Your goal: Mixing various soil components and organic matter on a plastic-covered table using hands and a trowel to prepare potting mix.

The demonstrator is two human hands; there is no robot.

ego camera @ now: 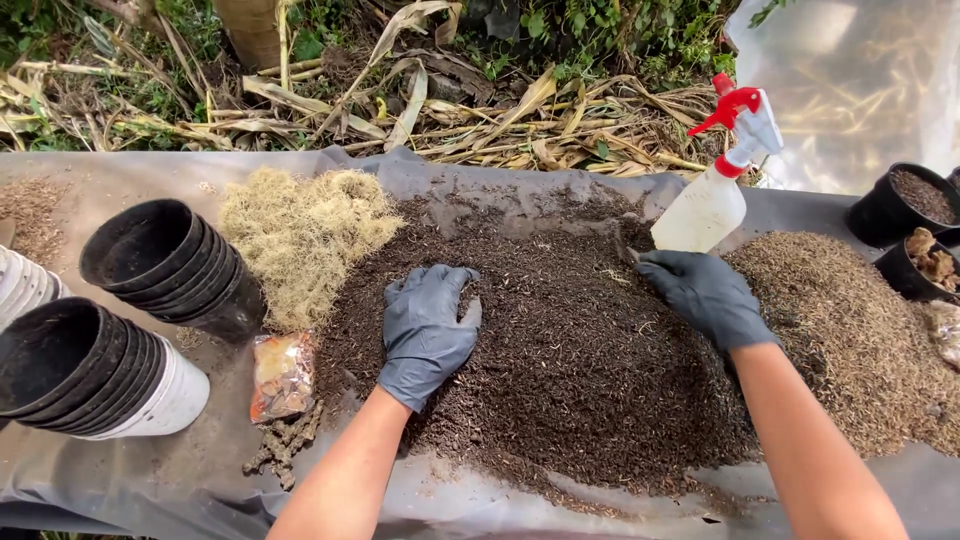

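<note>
Both hands, in dark gloves, work a broad mound of dark potting mix (570, 350) that lies at the middle of the counter (150, 470), a surface draped in grey sheeting. The left hand (428, 335) rests palm down on the mound's left flank, fingers loosely curled and partly sunk into the mix, holding nothing else. The right hand (700, 292) lies flat on the upper right of the mound, fingers together and pointing toward the far edge, just beside the base of a white spray bottle (708, 205) with a red trigger; whether a fingertip touches the bottle cannot be told. The mound has no front or back; its long axis runs roughly left to right along the counter, and it tapers toward the near edge. For an even blend, the judgement is that both palms should draw material from the outer rim toward the centre and turn it over, keeping the mix clear of the near edge. Pale fibrous moss (300, 235) borders the mound toward the far left, lighter brown husk (850, 340) borders it on the right, and stacked black pots (165, 262) lie on their sides near the left edge.
</note>
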